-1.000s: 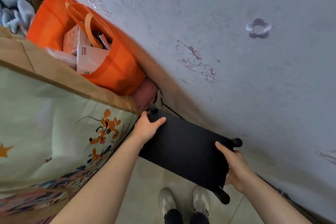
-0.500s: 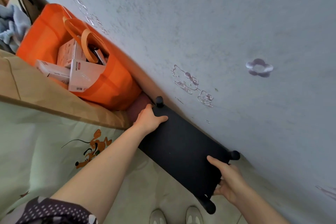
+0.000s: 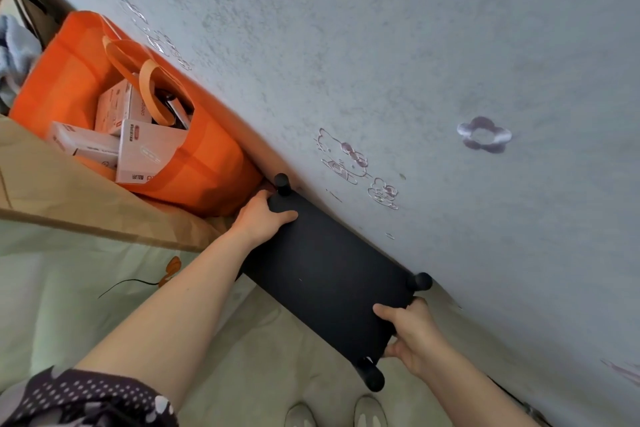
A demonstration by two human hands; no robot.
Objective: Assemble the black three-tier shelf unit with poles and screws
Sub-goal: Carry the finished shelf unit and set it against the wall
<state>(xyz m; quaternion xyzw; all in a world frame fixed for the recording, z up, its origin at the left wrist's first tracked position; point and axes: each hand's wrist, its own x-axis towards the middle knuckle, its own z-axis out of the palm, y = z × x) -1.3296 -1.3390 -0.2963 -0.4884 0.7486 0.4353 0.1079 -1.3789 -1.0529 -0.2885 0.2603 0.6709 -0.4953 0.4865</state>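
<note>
By the wall (image 3: 415, 45), left hand (image 3: 261, 217), right hand (image 3: 412, 333) grip shelf (image 3: 329, 274) (opposite ends).

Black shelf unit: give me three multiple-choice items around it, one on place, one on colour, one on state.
1. The black shelf unit lies:
A. alongside the wall
B. on a table
C. on a chair

2. The bag beside it is:
A. blue
B. orange
C. green

3. The left hand and right hand:
A. hang free
B. each grip one end of the unit
C. hold a screwdriver

Answers:
1 A, its long far edge runs along the wall.
2 B, the fabric is bright orange.
3 B, each thumb lies on top while the hand wraps an end.
</note>
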